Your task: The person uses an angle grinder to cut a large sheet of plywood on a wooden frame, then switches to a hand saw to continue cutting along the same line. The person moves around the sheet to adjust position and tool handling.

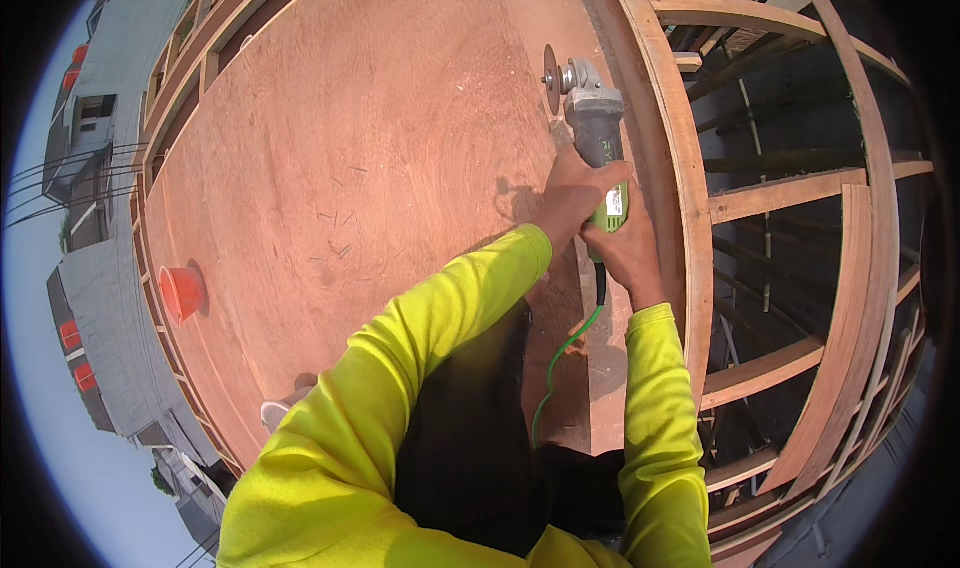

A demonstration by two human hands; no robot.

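An angle grinder (pixel 598 118) with a dark and green body is held in both my hands over the reddish plywood, close to the timber edge on the right. My left hand (pixel 572 190) wraps round its body from the left, thumb across the top. Behind it, my right hand (pixel 632 250) grips the green rear end near the cord. The thin cutting disc (pixel 551 80) stands on edge at the far left of the tool's head; whether it touches the wood I cannot tell. From the rear a green cord (pixel 553 380) runs back toward my legs.
Plywood sheeting (pixel 380 98) spreads to the left, with several loose nails (pixel 338 251) on it. An orange bucket (pixel 181 294) stands near its left edge. Right of the raised timber beam (pixel 690 208), an open wooden frame (pixel 775 196) drops to a dark space below.
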